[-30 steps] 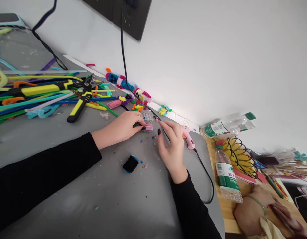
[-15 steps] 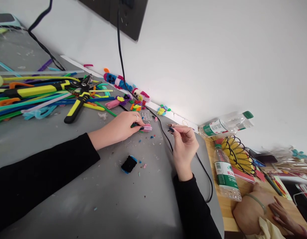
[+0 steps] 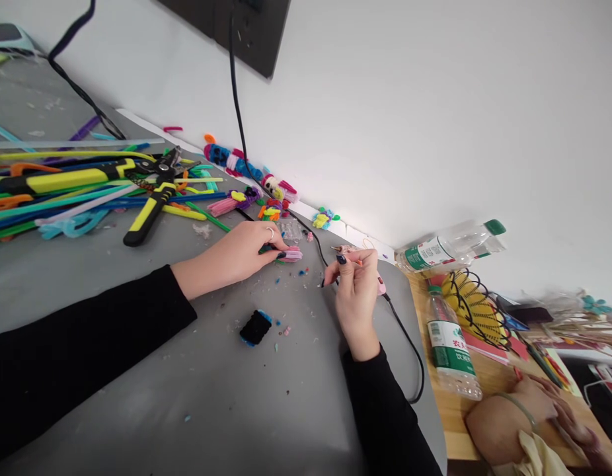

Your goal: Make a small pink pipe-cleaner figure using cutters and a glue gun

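My left hand [image 3: 246,248] is closed, pinching a small pink pipe-cleaner bundle [image 3: 292,254] just above the grey table [image 3: 296,403]. Green shows beside the bundle under my fingers. My right hand [image 3: 356,287] has its fingers apart over a pink glue gun [image 3: 381,284]. The gun's metal tip points left past my thumb, and my hand hides most of its body. In front of my hands lies a black fuzzy piece with blue edges [image 3: 256,327]. A small clear plastic piece [image 3: 291,230] sits behind my left fingertips.
Wire strippers [image 3: 152,211] rest on several coloured pipe cleaners [image 3: 92,205] at left. Pipe-cleaner figures [image 3: 236,160] line the wall. A black cord [image 3: 239,112] crosses the table. Plastic bottles [image 3: 452,350], a yellow wire basket [image 3: 474,307] and another person's arm [image 3: 504,423] are at right.
My right hand has loosened and shifted slightly left, its fingers spreading and more of the glue gun showing. My left hand keeps its hold. The other person's hands have moved.
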{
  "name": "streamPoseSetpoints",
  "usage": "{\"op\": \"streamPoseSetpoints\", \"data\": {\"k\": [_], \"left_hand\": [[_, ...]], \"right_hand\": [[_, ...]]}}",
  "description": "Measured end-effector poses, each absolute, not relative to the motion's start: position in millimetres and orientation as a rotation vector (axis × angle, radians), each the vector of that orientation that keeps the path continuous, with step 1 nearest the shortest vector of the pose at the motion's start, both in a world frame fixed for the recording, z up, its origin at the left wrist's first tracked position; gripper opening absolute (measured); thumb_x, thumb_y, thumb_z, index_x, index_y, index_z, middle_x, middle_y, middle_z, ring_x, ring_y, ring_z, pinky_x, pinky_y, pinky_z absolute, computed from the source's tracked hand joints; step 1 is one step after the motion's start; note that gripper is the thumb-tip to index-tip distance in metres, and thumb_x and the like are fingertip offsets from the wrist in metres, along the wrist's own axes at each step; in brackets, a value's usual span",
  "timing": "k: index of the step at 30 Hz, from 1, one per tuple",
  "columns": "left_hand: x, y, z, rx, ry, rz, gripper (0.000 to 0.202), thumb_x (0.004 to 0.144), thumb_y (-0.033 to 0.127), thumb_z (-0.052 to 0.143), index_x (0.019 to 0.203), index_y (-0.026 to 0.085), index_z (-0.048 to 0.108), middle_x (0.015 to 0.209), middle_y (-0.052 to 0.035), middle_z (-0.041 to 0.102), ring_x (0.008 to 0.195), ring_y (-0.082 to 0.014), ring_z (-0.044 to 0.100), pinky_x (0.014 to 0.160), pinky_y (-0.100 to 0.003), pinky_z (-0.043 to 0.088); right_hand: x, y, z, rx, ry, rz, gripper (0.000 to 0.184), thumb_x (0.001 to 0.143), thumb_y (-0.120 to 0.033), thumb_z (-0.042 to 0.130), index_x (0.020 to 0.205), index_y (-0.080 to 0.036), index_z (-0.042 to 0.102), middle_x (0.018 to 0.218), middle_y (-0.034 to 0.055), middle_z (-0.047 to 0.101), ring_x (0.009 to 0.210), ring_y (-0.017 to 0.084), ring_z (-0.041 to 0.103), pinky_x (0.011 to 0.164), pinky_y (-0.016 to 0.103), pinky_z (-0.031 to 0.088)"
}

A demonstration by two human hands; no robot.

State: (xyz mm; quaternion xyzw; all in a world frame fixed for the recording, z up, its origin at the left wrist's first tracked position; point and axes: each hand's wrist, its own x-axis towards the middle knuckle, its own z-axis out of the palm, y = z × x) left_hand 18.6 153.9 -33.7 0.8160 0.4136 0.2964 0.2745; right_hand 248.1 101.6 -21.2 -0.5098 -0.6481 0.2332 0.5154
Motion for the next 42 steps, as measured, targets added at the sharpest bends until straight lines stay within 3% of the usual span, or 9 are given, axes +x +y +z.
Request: {"op": "streamPoseSetpoints", "data": {"k": [4, 8, 18, 21, 24, 29, 36, 42], "left_hand": [[18, 154, -33, 2.187, 1.117, 0.787, 0.023, 0.093, 0.024, 0.057, 0.098, 0.021, 0.080, 0.104, -0.0052, 0.077, 0.093, -0.0221, 0.071, 0.082, -0.032, 0.055], [19, 153, -31, 2.199, 1.119, 0.788, 0.025, 0.093, 0.023, 0.055, 0.098, 0.020, 0.079, 0.103, -0.0057, 0.077, 0.092, -0.0221, 0.071, 0.082, -0.032, 0.055], [20, 149, -24, 2.218, 1.140, 0.778, 0.034, 0.092, 0.025, 0.052, 0.112, 0.021, 0.080, 0.115, -0.0062, 0.079, 0.104, -0.0250, 0.072, 0.092, -0.035, 0.058], [22, 145, -22, 2.246, 1.144, 0.905, 0.034, 0.093, 0.027, 0.051, 0.113, 0.020, 0.078, 0.117, -0.0080, 0.078, 0.108, -0.0260, 0.071, 0.097, -0.037, 0.057], [26, 139, -18, 2.221, 1.121, 1.100, 0.031, 0.096, 0.031, 0.050, 0.103, 0.019, 0.077, 0.108, -0.0084, 0.077, 0.105, -0.0251, 0.070, 0.095, -0.036, 0.056], [33, 130, -12, 2.038, 1.051, 1.195, 0.028, 0.095, 0.035, 0.053, 0.092, 0.019, 0.076, 0.096, -0.0052, 0.078, 0.086, -0.0198, 0.071, 0.073, -0.027, 0.056], [36, 128, -13, 1.986, 1.027, 1.257, 0.027, 0.093, 0.031, 0.054, 0.093, 0.018, 0.078, 0.099, -0.0061, 0.081, 0.093, -0.0214, 0.074, 0.080, -0.027, 0.057], [33, 127, -10, 2.008, 1.058, 1.242, 0.029, 0.094, 0.031, 0.054, 0.088, 0.018, 0.079, 0.092, -0.0050, 0.081, 0.086, -0.0200, 0.074, 0.078, -0.027, 0.057]], "right_hand": [[245, 99, -19, -1.225, -1.500, 0.545, 0.015, 0.103, -0.036, 0.052, 0.092, -0.026, 0.047, 0.062, -0.0055, 0.066, 0.056, 0.014, 0.064, 0.062, 0.030, 0.053], [244, 98, -13, -1.274, -1.391, 0.579, 0.028, 0.101, -0.045, 0.055, 0.085, -0.023, 0.058, 0.066, -0.0006, 0.069, 0.063, 0.016, 0.067, 0.064, 0.032, 0.057], [241, 102, -7, -1.219, -1.064, 1.189, 0.035, 0.081, -0.054, 0.077, 0.080, -0.018, 0.075, 0.055, -0.0022, 0.062, 0.050, 0.010, 0.048, 0.050, 0.025, 0.040], [241, 100, -6, -1.152, -1.013, 1.332, 0.035, 0.084, -0.052, 0.075, 0.093, -0.018, 0.079, 0.049, -0.0056, 0.053, 0.047, 0.009, 0.043, 0.047, 0.024, 0.034], [239, 95, -4, -1.124, -1.017, 1.400, 0.035, 0.087, -0.051, 0.073, 0.099, -0.018, 0.080, 0.048, -0.0061, 0.050, 0.047, 0.010, 0.042, 0.047, 0.024, 0.033], [231, 89, 1, -1.147, -1.077, 1.462, 0.039, 0.092, -0.051, 0.070, 0.107, -0.017, 0.081, 0.052, -0.0032, 0.059, 0.051, 0.010, 0.046, 0.053, 0.024, 0.036], [226, 87, -3, -1.127, -1.240, 1.438, 0.043, 0.098, -0.052, 0.064, 0.118, -0.018, 0.079, 0.056, 0.0012, 0.070, 0.051, 0.011, 0.048, 0.053, 0.026, 0.036], [221, 84, 0, -1.186, -1.338, 1.318, 0.047, 0.098, -0.054, 0.062, 0.122, -0.018, 0.078, 0.057, 0.0015, 0.071, 0.051, 0.012, 0.048, 0.053, 0.027, 0.039]]}}
